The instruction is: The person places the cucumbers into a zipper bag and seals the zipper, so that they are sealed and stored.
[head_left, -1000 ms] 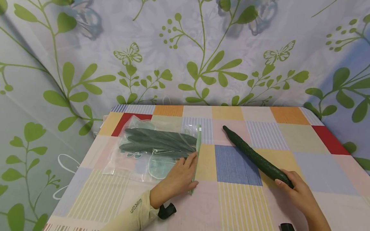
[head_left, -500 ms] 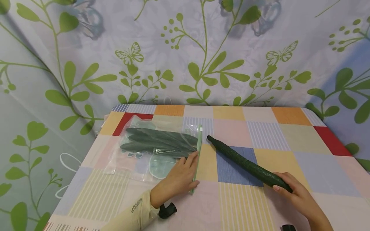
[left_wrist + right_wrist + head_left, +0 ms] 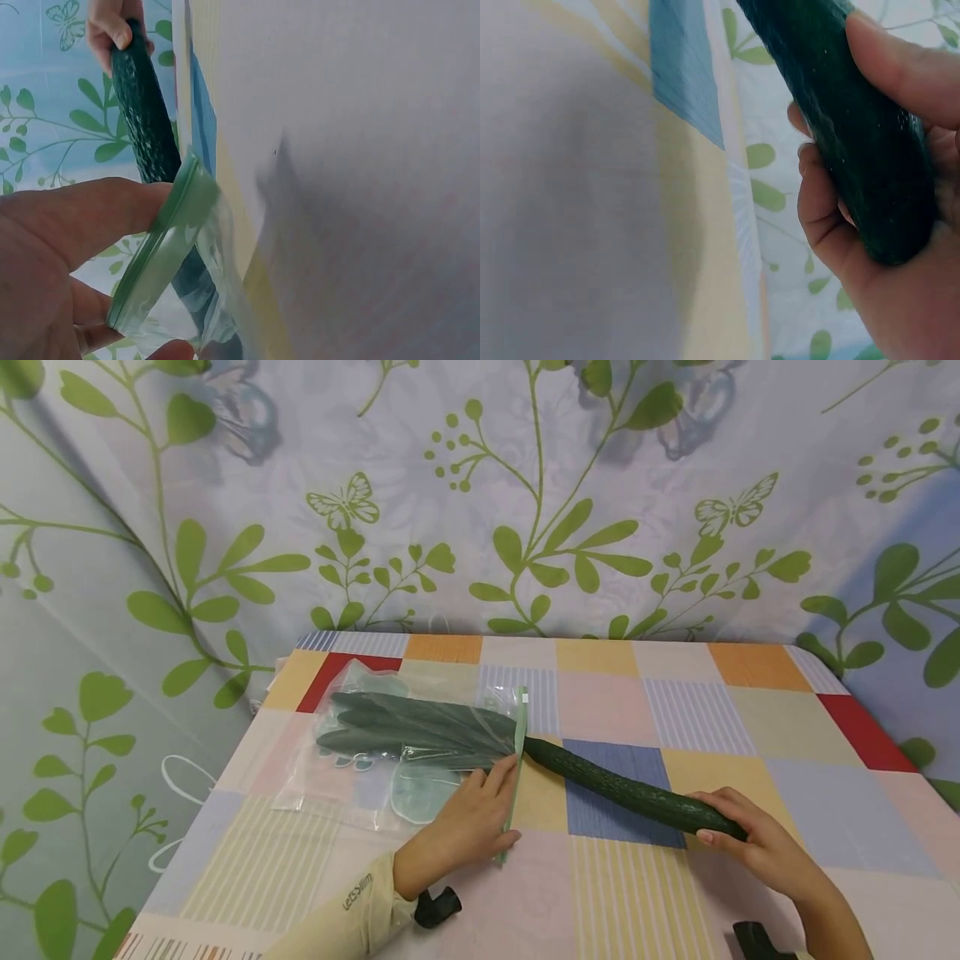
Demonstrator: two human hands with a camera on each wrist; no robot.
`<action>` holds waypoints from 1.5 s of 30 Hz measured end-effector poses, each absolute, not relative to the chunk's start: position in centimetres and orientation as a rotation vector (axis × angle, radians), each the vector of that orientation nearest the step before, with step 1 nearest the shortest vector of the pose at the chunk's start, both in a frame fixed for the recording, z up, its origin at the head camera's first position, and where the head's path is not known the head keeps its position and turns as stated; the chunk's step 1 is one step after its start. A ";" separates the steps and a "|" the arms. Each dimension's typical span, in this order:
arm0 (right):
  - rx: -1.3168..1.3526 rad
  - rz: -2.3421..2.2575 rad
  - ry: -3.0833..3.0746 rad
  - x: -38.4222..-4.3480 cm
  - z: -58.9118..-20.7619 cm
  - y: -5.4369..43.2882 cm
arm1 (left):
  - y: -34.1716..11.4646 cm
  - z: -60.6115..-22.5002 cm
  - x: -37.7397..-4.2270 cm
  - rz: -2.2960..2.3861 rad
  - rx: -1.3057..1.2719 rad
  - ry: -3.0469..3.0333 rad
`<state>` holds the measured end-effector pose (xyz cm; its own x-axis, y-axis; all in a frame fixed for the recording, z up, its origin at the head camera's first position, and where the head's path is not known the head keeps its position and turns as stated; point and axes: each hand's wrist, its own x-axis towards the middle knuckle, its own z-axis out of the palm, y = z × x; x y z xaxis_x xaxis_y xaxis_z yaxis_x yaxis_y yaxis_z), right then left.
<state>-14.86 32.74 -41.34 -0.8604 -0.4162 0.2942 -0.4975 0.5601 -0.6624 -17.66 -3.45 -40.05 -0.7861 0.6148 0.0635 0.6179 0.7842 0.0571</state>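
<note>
Fingers first: your right hand [image 3: 757, 847] curls around the blunt near end of the long dark green cucumber [image 3: 622, 789], thumb over the top and fingers underneath, as the right wrist view shows [image 3: 855, 120]. Your left hand [image 3: 465, 822] has its fingers nearly straight and close together, the thumb and fingertips pinching the green zip strip [image 3: 161, 247] at the mouth of the clear plastic zip bag [image 3: 390, 752].

Taking things from largest down: the table with its patchwork cloth of coloured squares [image 3: 750, 718] fills the lower half of the head frame. On it, left of centre, the bag lies flat with its mouth turned toward the middle of the frame. Several dark green cucumbers [image 3: 412, 731] already lie inside it side by side, tips pointing to the closed end at the left.

What has just changed: a second ago the loose cucumber lay well apart from the bag, angled toward the upper middle of the frame; half a second ago its tip was near the zip strip; now the tip touches the bag's mouth at centre frame. By my reading you are at the point of entry, with nearly the whole length still outside on the blue and yellow squares. Whether the tip has passed between the two lips I cannot tell.
</note>
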 end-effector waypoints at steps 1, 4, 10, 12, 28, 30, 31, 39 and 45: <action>0.823 1.193 -2.689 -15.4 -41.2 32.8 | -3.5 -40.1 -17.6 -0.109 -1.012 -2.931; 0.929 1.213 -2.693 -16.9 -41.0 32.8 | -3.5 -40.1 -17.6 -0.095 -1.019 -2.940; 0.990 1.234 -2.752 -19.1 -40.7 32.6 | -3.4 -40.3 -17.6 -0.029 -1.026 -2.930; 1.000 1.243 -2.777 -19.6 -40.7 32.4 | -3.4 -40.3 -17.6 -0.016 -1.020 -2.927; 0.885 1.701 -2.969 -23.5 -42.8 28.3 | -3.5 -40.0 -17.5 0.076 -0.974 -2.890; 0.889 1.699 -2.968 -23.9 -43.0 27.6 | -3.6 -40.0 -17.5 0.092 -0.968 -2.871; 0.901 1.700 -2.955 -24.0 -43.1 27.3 | -3.6 -40.0 -17.5 0.097 -0.966 -2.865; 0.949 1.703 -2.854 -25.2 -43.7 24.7 | -3.6 -39.9 -17.3 0.129 -0.964 -2.857; 0.972 1.800 -2.815 -26.3 -43.8 22.4 | -3.7 -39.8 -17.3 0.124 -0.950 -2.832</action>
<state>-26.26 22.40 -43.82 -0.7917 -0.6108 0.0125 -0.2674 0.3281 -0.9060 -17.33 -3.66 -39.85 -0.7877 0.6049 0.1167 0.5923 0.7957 -0.1263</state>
